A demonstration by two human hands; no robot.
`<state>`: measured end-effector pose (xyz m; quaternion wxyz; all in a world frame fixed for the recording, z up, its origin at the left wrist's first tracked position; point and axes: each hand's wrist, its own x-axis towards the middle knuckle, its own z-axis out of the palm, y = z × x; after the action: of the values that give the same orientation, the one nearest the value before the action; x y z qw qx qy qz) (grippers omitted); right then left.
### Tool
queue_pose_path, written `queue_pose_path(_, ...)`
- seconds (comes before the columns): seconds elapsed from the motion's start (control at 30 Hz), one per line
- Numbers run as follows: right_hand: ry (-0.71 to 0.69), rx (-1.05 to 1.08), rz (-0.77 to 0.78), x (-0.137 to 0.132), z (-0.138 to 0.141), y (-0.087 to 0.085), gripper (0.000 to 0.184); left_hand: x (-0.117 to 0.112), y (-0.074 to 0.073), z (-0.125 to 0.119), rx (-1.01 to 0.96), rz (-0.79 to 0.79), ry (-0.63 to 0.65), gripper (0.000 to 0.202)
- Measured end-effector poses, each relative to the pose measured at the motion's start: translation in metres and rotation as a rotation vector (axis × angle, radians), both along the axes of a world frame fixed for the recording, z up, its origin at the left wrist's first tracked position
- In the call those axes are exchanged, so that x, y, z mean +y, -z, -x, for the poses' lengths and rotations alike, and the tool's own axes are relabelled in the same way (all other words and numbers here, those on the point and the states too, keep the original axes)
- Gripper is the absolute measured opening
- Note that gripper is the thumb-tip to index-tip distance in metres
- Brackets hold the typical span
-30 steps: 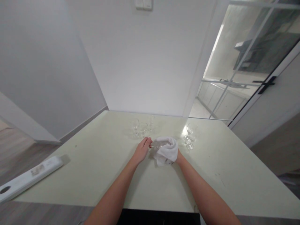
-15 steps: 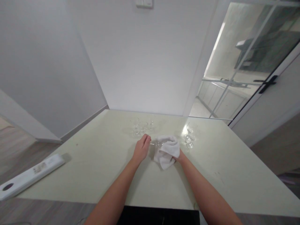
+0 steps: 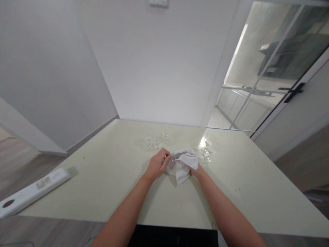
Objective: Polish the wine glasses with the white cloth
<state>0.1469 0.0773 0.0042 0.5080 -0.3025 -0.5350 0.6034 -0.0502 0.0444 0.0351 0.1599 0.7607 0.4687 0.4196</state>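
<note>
My left hand [image 3: 157, 164] is closed around the stem and foot of a clear wine glass [image 3: 172, 159] held sideways over the pale table [image 3: 108, 185]. The glass's bowl is buried in a white cloth [image 3: 183, 163], which my right hand [image 3: 195, 169] grips from the right; most of that hand is hidden by the cloth. A small group of clear glasses [image 3: 155, 137] stands just beyond my left hand. Two more clear glasses [image 3: 207, 149] stand to the right of the cloth.
A long white box [image 3: 31, 192] lies at the table's left edge, partly overhanging it. White walls meet behind the table. A glass door with a black handle [image 3: 291, 92] is at the right. A dark strip [image 3: 174, 236] runs under the near edge.
My left hand has curled from fingertips pointing at the stem into a closed grip on it. The cloth has shifted a little and now hangs lower at its near corner.
</note>
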Motion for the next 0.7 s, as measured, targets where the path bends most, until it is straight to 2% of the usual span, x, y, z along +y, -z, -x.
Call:
queue_pose_path(0.2, 0.03, -0.225, -0.26, 0.0, 0.0, -0.006, 0.03, 0.01, 0.012, -0.003, -0.143, 0.174, -0.162, 0.037)
queue_pose_path(0.33, 0.105, -0.255, -0.317, 0.002, -0.001, -0.01, 0.033, 0.022, 0.022, -0.002, -0.349, 0.296, -0.237, 0.043)
queue_pose_path(0.4, 0.096, -0.243, -0.331, 0.002, -0.001, -0.009, 0.032, 0.027, 0.025, 0.0, -0.457, 0.352, -0.271, 0.044)
queue_pose_path(0.5, 0.088, -0.177, -0.257, 0.003, -0.001, -0.003, 0.036, 0.028, 0.024, 0.001, -0.602, 0.442, -0.301, 0.043)
queue_pose_path(0.63, 0.144, 0.103, -0.007, 0.009, -0.002, 0.008, 0.037, 0.024, 0.017, 0.001, -0.765, 0.574, -0.296, 0.039)
queue_pose_path(0.7, 0.153, 0.208, 0.038, 0.013, -0.002, 0.01, 0.035, 0.023, 0.014, 0.001, -0.828, 0.602, -0.29, 0.039)
